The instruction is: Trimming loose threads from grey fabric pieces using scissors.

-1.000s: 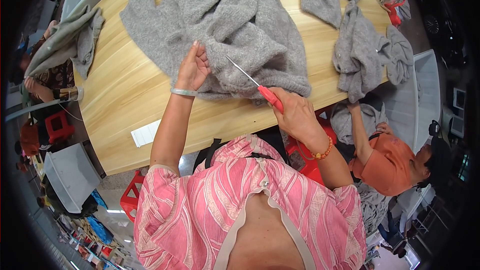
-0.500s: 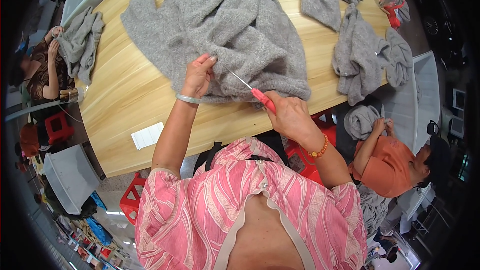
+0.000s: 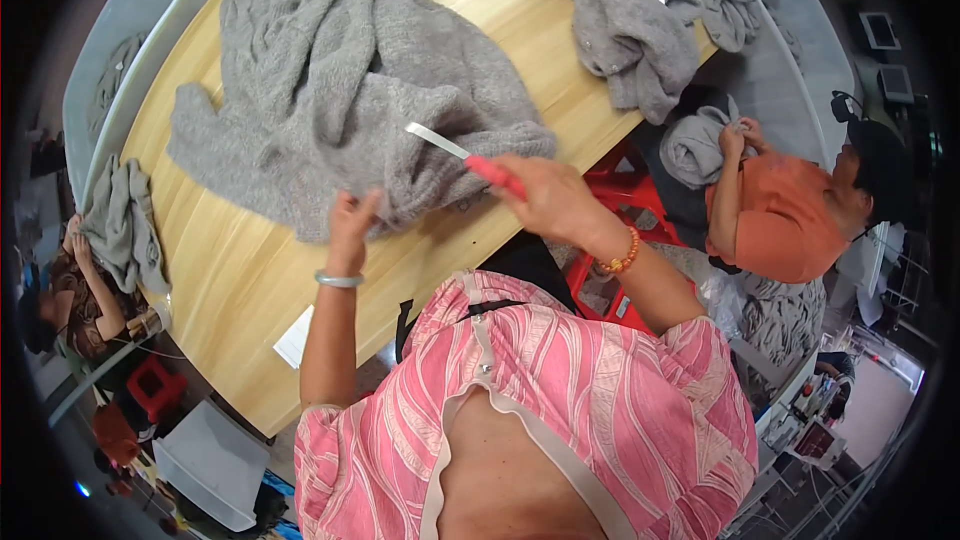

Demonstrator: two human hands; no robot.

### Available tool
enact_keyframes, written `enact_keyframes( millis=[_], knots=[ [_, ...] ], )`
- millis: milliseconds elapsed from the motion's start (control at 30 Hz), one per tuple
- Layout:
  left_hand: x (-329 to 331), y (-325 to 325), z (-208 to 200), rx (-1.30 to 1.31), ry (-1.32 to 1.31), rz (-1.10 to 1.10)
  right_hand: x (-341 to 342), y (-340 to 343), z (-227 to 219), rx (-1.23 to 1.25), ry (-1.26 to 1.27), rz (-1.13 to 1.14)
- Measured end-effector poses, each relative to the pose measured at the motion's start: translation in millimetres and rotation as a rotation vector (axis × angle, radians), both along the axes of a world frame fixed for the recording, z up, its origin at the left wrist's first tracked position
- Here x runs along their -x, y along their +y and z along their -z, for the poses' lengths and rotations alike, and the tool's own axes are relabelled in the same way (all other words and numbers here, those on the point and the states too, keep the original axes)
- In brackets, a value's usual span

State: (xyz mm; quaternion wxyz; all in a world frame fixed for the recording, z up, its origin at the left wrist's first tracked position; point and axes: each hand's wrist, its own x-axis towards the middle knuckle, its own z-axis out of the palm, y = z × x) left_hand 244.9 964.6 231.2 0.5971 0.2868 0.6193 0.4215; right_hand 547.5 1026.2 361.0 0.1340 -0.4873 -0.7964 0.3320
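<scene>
A grey knitted sweater point(image 3: 420, 50) lies bunched on the wooden table in front of me. In my right hand point(image 3: 562, 202) is a red-handled tool point(image 3: 492, 176) with a slim metal shaft, pointing left over the knit. My fingers wrap round its handle, and the exact kind of tool is unclear. At the sweater's near edge, my left hand point(image 3: 353, 230) is smeared by motion. Its fingertips are by the wool, but whether they pinch any of it does not show.
More grey knitwear point(image 3: 640, 30) lies at the table's point(image 3: 225, 310) far right. A white paper slip point(image 3: 294, 338) is near its front edge. Workers at right point(image 3: 780, 215) and far left point(image 3: 90, 285) handle grey knits. Pale bins point(image 3: 800, 80) and red stools point(image 3: 625, 195) stand around.
My view has turned, so the table and sweater shift left and the right-hand worker sits higher. My left hand, earlier pinching at the wool near the tool's tip, is now lower and apart from the tip.
</scene>
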Motion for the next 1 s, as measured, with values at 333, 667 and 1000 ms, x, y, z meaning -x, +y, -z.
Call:
enact_keyframes(
  millis=[333, 667, 1000],
  knots=[
    [30, 125, -175, -0.474, -0.340, -0.182, -92, 18, 11, -0.001, -0.106, 0.463],
    [59, 122, -125, -0.638, 0.189, -0.365, -104, 2, 16, 0.121, -0.136, 0.490],
    [-89, 255, -97, -0.911, 1.173, 0.465, -107, 34, 26, 0.057, -0.112, 0.344]
  ],
)
